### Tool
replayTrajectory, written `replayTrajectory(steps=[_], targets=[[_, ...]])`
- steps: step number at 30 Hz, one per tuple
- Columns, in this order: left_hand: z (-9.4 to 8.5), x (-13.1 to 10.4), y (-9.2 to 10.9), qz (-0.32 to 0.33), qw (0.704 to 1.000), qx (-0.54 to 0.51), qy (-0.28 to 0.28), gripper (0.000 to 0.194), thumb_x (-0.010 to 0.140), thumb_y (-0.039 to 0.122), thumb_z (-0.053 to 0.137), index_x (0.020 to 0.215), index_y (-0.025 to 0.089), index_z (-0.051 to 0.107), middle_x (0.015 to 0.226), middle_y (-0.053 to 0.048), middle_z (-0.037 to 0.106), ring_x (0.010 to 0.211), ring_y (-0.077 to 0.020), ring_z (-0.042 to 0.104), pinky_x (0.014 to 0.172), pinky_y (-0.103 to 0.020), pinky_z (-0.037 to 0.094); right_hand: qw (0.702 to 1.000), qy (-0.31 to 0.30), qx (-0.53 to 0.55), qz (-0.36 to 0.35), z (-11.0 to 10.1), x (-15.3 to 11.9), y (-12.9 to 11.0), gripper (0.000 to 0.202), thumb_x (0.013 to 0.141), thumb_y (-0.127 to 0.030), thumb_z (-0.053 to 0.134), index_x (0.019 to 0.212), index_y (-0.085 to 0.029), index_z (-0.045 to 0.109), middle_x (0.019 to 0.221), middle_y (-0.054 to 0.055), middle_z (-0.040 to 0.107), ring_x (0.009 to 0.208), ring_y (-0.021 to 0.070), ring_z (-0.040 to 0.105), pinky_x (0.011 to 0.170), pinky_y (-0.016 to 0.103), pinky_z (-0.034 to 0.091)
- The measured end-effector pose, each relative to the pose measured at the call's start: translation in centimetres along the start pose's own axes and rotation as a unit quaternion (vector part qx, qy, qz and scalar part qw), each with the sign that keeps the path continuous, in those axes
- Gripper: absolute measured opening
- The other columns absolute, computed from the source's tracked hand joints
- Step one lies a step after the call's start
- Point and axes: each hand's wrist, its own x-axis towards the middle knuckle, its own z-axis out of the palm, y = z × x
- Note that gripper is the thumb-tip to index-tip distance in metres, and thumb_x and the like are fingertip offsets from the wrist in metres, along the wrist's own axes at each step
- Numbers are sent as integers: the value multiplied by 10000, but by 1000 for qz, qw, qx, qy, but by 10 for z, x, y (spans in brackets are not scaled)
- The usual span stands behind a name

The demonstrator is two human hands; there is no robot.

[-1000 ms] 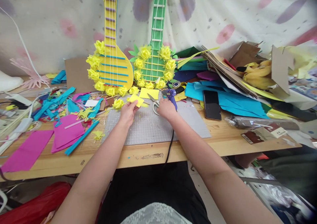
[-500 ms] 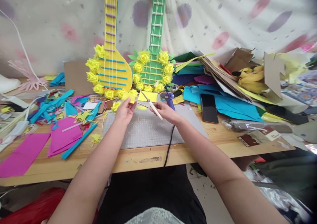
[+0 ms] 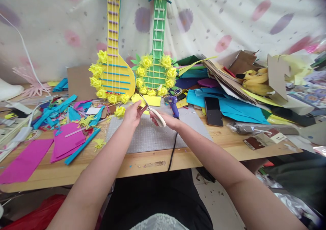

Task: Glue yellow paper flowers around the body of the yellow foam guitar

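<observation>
My left hand (image 3: 134, 113) pinches a small piece of yellow paper (image 3: 137, 97) above the grey cutting mat (image 3: 158, 140). In my right hand (image 3: 163, 118) are scissors with white handles (image 3: 160, 118); their blades point up and left, close to my left fingers and the paper. Just behind, a yellow paper sheet (image 3: 154, 101) lies on the mat. A yellow paper rose (image 3: 119, 111) sits left of my left hand. The purple glue gun (image 3: 174, 107) stands right of my right hand, its black cord running to the table's front edge.
A yellow paper instrument (image 3: 117, 75) and a green one (image 3: 156, 72), both with yellow roses, lean at the back. Colored scraps (image 3: 72, 113) and pink sheets (image 3: 68, 140) cover the left. A phone (image 3: 213, 111), blue paper (image 3: 241, 109) and cardboard (image 3: 224, 77) lie right.
My hands have moved closer together, and the scissors' blades are now nearer my left fingers. The scissors' handles look wider apart. The camera view has tilted slightly.
</observation>
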Motion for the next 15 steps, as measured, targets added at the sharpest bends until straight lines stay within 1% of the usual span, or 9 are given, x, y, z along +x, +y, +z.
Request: replayTrajectory(steps=[2,5,12,15], targets=[[-1,1,-2,8,1000,-6,-3,173,783,3,561,661,121,593,666,-6,650,639,-79,619,771,-257,574,1000,17,16,12,1,0,-1,485,748,-654,553,830,-184,464,659,-37,466,567,86,434,532,242,366],[-2,2,-5,7,1000,-17,8,181,780,6,566,640,119,588,649,-3,644,615,-74,608,731,-241,576,999,31,22,29,4,0,-3,504,719,-660,578,816,-181,456,671,-37,461,564,80,445,539,242,375],[-3,4,-6,-4,1000,-20,23,184,783,0,561,647,120,586,636,2,637,600,-65,602,720,-218,573,997,21,74,31,8,0,-3,528,655,-667,638,742,-201,403,565,-80,369,488,58,366,488,225,326],[-5,5,-7,-8,1000,-16,23,173,783,-1,560,666,120,598,651,-4,647,612,-70,611,724,-220,574,996,23,81,33,9,-1,-1,537,642,-674,646,734,-205,399,546,-85,360,473,57,356,471,223,320]])
